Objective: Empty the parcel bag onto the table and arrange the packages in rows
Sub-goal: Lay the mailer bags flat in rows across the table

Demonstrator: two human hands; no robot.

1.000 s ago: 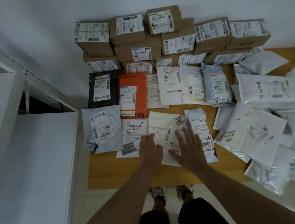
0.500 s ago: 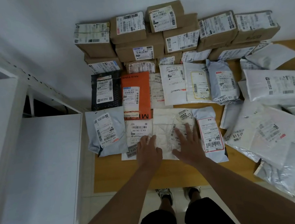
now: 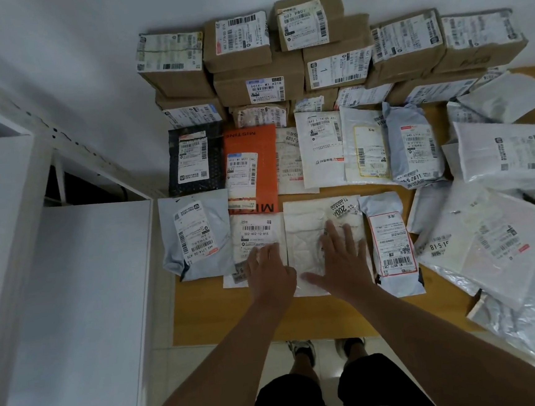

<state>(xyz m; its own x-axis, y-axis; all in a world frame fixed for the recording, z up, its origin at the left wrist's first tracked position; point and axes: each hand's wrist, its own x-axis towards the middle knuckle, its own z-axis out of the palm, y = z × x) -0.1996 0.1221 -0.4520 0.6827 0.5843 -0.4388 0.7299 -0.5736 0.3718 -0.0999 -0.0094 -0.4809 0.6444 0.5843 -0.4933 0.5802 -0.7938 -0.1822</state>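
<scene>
My left hand [image 3: 271, 275] lies flat on the seam between a white labelled mailer [image 3: 256, 233] and a cream padded envelope [image 3: 307, 228] in the front row. My right hand [image 3: 342, 261] presses on that cream envelope with its fingers spread. A grey mailer [image 3: 194, 235] lies to the left and a red-labelled grey bag [image 3: 390, 240] to the right. Behind them runs a second row with a black mailer [image 3: 193, 159], an orange mailer [image 3: 252, 168] and white bags [image 3: 319, 148]. Brown cartons [image 3: 259, 83] are stacked along the wall.
A loose heap of white and clear poly bags [image 3: 501, 231] covers the right side of the wooden table [image 3: 302, 319]. A white cabinet [image 3: 67, 301] stands against the table's left edge. My feet show under the front edge.
Both hands have slid the cream envelope away from me and squared it between its neighbours. The view has shifted slightly.
</scene>
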